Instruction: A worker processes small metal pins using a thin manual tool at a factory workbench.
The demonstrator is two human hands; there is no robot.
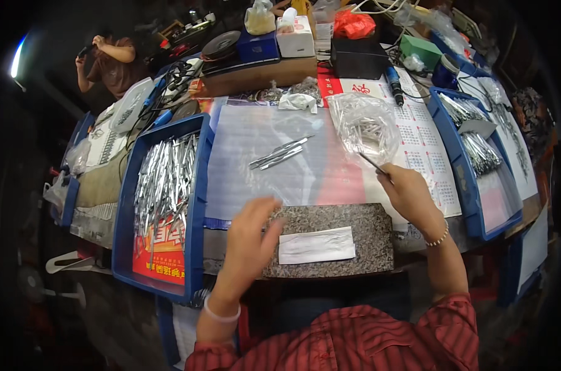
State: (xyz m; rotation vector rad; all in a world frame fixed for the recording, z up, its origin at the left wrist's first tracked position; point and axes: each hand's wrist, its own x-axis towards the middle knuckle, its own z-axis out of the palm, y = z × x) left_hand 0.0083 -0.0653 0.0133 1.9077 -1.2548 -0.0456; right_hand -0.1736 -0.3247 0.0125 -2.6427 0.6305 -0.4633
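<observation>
My right hand (410,195) pinches a thin dark rod-like tool (372,163), whose tip points toward a clear plastic bag (342,114) holding small pale sticks (373,131). I cannot make out the tool's exact kind. My left hand (251,241), slightly blurred, hovers by the left end of a speckled stone slab (373,235); its thumb and fingers are apart with nothing visible between them. On the slab lies a creased white strip (316,245). Beyond it, several slim silvery metal pieces (282,153) rest in a small pile on a translucent plastic sheet (231,161).
A blue tray (197,235) at left holds many silvery metal pieces (166,179). Another blue tray (478,210) at right carries bundled metal pieces (478,151). A blue-and-black handheld tool (393,85), boxes and cables line the back. Another person (110,65) stands at far left.
</observation>
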